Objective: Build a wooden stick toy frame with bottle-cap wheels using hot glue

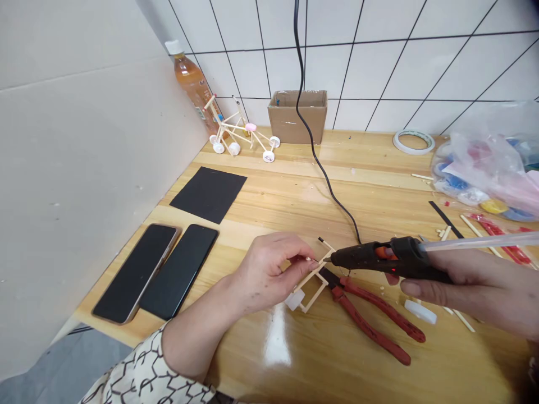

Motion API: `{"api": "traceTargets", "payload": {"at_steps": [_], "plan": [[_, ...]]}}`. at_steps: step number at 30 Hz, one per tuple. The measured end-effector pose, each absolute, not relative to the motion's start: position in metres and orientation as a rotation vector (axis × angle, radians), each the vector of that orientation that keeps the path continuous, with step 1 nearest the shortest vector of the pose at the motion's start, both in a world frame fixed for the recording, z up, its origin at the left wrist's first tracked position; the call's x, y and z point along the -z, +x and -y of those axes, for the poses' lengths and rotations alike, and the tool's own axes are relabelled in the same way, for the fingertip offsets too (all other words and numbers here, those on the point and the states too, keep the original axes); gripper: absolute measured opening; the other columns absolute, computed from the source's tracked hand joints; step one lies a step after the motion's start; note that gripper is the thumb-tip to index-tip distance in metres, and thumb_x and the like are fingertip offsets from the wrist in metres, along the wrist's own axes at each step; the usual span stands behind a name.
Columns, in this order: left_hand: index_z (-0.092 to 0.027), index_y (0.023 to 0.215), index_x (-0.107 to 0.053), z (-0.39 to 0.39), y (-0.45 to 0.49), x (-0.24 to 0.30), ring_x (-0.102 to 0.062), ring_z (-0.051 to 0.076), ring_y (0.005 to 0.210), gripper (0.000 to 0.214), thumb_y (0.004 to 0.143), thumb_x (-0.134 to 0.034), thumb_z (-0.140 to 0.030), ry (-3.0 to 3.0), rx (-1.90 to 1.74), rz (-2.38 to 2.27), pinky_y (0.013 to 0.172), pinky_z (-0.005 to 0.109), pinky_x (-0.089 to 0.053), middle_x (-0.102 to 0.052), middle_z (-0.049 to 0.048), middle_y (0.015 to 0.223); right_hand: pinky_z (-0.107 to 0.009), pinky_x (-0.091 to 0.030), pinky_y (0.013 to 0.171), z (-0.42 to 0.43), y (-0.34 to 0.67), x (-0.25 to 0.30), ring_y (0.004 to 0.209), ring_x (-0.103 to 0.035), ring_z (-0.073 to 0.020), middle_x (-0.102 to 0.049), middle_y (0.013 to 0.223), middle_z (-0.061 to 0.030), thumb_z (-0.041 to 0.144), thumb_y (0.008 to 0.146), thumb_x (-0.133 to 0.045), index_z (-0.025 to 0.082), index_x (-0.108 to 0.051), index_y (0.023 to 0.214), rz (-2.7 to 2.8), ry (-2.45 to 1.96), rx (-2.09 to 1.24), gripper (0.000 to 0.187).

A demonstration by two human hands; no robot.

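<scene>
Nearest, red-handled pliers (365, 330) lie on the table (269, 196), and just beyond, the left hand (269, 269) pinches a small stick frame (315, 298), near centre! The right hand (471, 286) grips a black glue gun (362, 257), tip right at the frame. Two phones (137, 272) lie left, then a black sheet (208, 193); far left, a wheeled stick model (251, 128) beside a cardboard box (295, 124).

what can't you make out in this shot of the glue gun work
Head view: right hand, most fingers hidden by the glue gun.
Head view: glue stick, far end cut off by the right edge.
Head view: cardboard box, its floor hidden by its front wall.
Head view: bottle, label print too small to read.
</scene>
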State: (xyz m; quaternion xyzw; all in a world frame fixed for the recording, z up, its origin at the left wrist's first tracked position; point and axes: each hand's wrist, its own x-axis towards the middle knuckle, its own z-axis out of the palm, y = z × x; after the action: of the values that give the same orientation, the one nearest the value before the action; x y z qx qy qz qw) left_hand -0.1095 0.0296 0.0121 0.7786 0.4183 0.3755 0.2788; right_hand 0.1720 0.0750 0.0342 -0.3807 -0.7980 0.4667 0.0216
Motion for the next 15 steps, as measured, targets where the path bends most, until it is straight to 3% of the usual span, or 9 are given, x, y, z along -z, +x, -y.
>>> {"api": "traceTargets", "payload": {"at_steps": [5,15], "plan": [[-0.015,0.076,-0.062,-0.0293,-0.1086,-0.0119,-0.060,0.011,0.064,0.009,0.083,-0.055,-0.017,2.086,-1.008,-1.139,0.061,0.023,-0.047,-0.067,0.0034,0.071,-0.033,-0.051,0.065,-0.0740,0.1723,-0.0346,0.076,-0.062,-0.0259,-0.069,0.084,0.0064,0.036,0.079,-0.058,0.040,-0.062,0.097,2.436,-1.220,-1.497,0.019],[-0.016,0.077,-0.061,-0.0294,-0.1078,-0.0114,-0.059,0.010,0.064,0.007,0.082,-0.056,-0.015,2.106,-1.012,-1.123,0.061,0.021,-0.047,-0.066,0.0019,0.069,-0.029,-0.049,0.064,-0.0724,0.1632,-0.0403,0.071,-0.060,-0.0224,-0.065,0.072,0.0035,0.033,0.075,-0.063,0.030,-0.065,0.079,2.277,-1.261,-1.568,0.005]]}}
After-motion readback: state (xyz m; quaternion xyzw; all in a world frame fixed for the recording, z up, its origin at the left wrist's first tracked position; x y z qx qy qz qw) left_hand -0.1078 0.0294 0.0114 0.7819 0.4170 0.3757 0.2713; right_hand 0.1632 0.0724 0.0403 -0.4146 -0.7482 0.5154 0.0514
